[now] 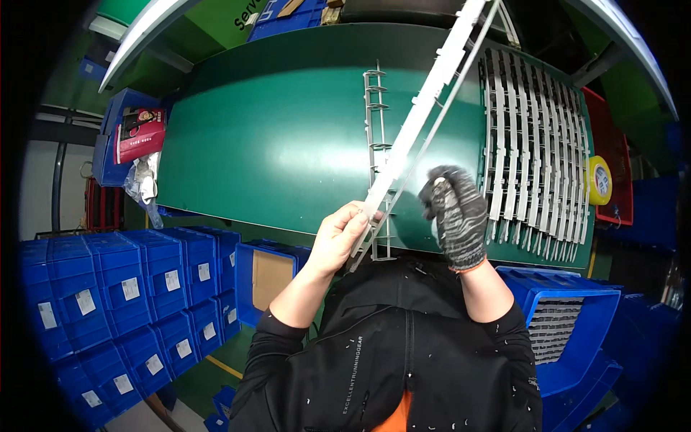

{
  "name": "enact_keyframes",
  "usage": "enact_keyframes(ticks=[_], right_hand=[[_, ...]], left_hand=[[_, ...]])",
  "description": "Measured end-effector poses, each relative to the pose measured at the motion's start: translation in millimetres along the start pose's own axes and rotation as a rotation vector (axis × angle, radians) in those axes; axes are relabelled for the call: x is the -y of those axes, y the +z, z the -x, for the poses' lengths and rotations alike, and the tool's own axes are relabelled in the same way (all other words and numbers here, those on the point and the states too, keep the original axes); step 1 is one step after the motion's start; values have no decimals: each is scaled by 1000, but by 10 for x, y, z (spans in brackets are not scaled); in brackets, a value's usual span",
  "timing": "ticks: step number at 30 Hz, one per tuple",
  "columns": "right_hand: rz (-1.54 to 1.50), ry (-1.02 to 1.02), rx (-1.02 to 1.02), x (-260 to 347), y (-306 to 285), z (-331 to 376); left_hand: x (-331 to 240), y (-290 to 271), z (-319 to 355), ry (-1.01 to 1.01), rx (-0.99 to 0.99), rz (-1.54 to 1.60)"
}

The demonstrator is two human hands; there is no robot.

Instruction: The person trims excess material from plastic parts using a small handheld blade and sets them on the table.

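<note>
My bare left hand [337, 237] is closed round the lower end of a long white slotted strip [417, 115], thumb on top. The strip slants up and right over the table, past the top edge of the view, with a thin rail along its right side. Beside it, not touching, my right hand [458, 216] wears a dark grey speckled glove. Its fingers are curled and slightly blurred; a small pale spot shows at the thumb, and what they hold, if anything, is hidden. A narrow ladder-like wire frame [370, 115] lies on the table, partly under the strip.
On the right of the green table [266, 137], several long slotted strips [536, 144] lie side by side, with a yellow tape roll [599, 180] beyond them. Stacked blue bins [129, 288] stand at left. An open blue crate [561, 360] holding grey parts stands at lower right.
</note>
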State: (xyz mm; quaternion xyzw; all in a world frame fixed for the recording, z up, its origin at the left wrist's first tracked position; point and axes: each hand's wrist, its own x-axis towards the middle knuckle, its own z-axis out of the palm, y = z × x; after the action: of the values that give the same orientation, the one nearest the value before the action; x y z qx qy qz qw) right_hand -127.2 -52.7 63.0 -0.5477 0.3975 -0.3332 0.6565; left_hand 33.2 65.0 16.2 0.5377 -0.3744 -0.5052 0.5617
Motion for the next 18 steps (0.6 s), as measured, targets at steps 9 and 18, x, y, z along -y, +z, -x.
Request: enact_keyframes(ticks=[9,18], right_hand=[[761,-470,264,-321,173,76],[444,-357,236,-462,180,86]], left_hand=[[14,50,-5,-19,-133,207],[73,88,-64,62,-183,39]])
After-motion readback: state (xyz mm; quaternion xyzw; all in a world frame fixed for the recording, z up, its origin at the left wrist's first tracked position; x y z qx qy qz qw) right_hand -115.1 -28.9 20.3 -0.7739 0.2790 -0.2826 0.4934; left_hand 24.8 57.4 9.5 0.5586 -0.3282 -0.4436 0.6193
